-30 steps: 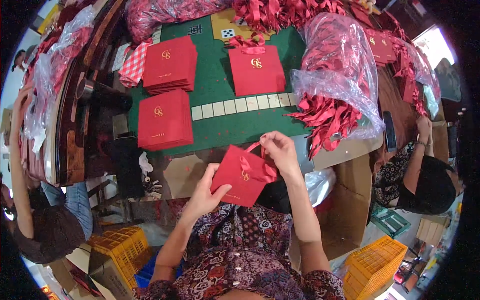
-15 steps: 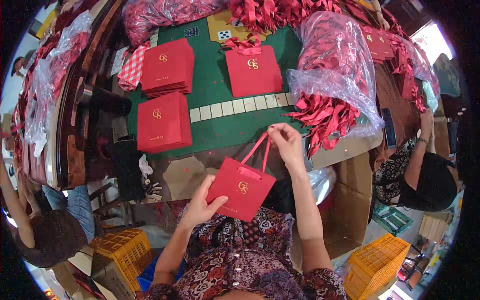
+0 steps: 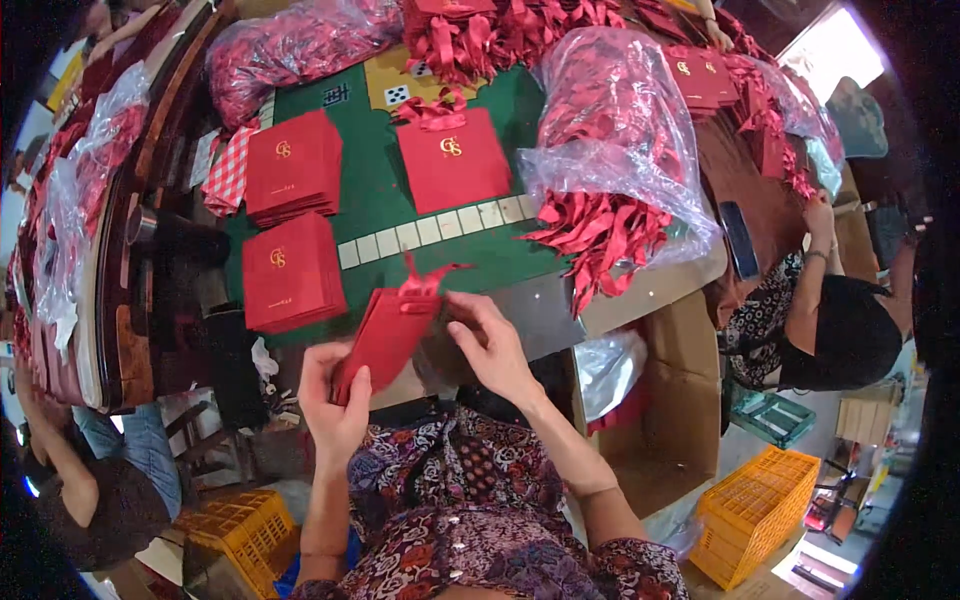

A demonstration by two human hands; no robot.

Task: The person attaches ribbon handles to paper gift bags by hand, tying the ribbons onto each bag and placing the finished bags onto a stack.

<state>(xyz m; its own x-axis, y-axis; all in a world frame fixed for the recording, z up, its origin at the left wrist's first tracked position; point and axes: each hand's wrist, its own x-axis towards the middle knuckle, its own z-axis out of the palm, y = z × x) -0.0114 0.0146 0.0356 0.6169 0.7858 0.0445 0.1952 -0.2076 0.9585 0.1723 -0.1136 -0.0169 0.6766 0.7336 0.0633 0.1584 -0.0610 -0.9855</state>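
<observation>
Close in front of me, my left hand [image 3: 335,400] grips a red paper gift bag [image 3: 393,338] by its lower left side, thumb in front. The bag is tilted and turned partly edge-on; its red ribbon handle [image 3: 425,282] sticks up loosely at the top. My right hand [image 3: 490,345] is beside the bag's upper right edge, thumb and fingers apart; whether a fingertip touches the paper I cannot tell. Beyond, another ribboned gift bag [image 3: 455,165] lies flat on the green cloth. Two stacks of red bags, a far stack [image 3: 292,165] and a near stack [image 3: 290,272], are at the left.
A clear plastic sack [image 3: 620,120] spills red ribbons [image 3: 610,235] at the table's right. More ribbons [image 3: 450,45] are heaped at the back. An open cardboard box [image 3: 665,400] stands right of me, above a yellow crate [image 3: 755,515]. Co-workers sit on both sides; a phone [image 3: 738,240] lies at right.
My right hand has let go of the ribbon handle and come down beside the bag. My left hand has moved left with the bag and turned it edge-on. The view has shifted right.
</observation>
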